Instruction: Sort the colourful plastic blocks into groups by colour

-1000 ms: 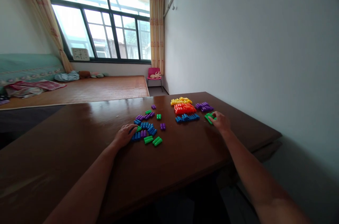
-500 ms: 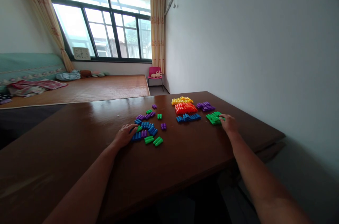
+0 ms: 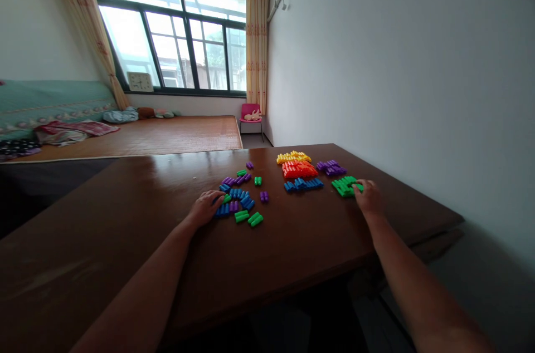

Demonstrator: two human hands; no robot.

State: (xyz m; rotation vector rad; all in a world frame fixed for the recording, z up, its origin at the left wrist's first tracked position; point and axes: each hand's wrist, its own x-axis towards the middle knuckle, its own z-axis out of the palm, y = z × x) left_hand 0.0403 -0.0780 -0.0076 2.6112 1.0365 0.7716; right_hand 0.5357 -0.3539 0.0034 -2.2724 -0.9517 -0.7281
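My left hand (image 3: 205,207) rests at the left edge of a mixed group of blue, purple and green pieces, its fingers closed on a green piece (image 3: 227,198). At the right, my right hand (image 3: 368,196) has its fingertips on a green piece (image 3: 358,187) at the edge of the green pile (image 3: 344,186). Left of that pile lie blue pieces (image 3: 304,185), with red pieces (image 3: 298,169) and yellow pieces (image 3: 293,157) behind them. A purple pile (image 3: 331,167) sits behind the green one. Two green pairs (image 3: 255,219) lie nearest me in the mixed group.
Everything lies on a dark brown table (image 3: 292,253). A white wall (image 3: 388,74) runs along the right. Beyond the table are a bed (image 3: 179,133), a pink chair (image 3: 250,110) and a window with a clock (image 3: 140,82) on its sill.
The whole view has shifted, so the scene sits slightly further right. Both hands stay at about the same places beside the pieces.
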